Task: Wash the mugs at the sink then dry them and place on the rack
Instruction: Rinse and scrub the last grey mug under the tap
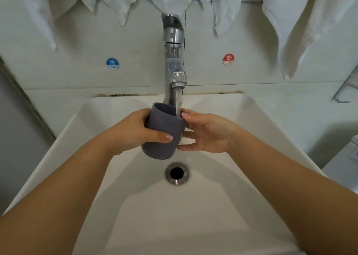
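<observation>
A grey-purple handleless mug point(164, 127) is held over the white sink point(251, 129), tilted with its mouth toward the chrome tap point(174, 61). Water runs from the spout into the mug's mouth. My left hand point(133, 132) grips the mug's left side, thumb across its front. My right hand point(205, 132) holds the right side, thumb on the rim, fingers against the wall.
The drain point(176, 173) lies open just below the mug. White towels point(302, 28) hang on the wall above. A blue COLD sticker point(112, 63) and a red HOT sticker point(228, 59) flank the tap. A metal rack point(346, 88) shows at the right edge.
</observation>
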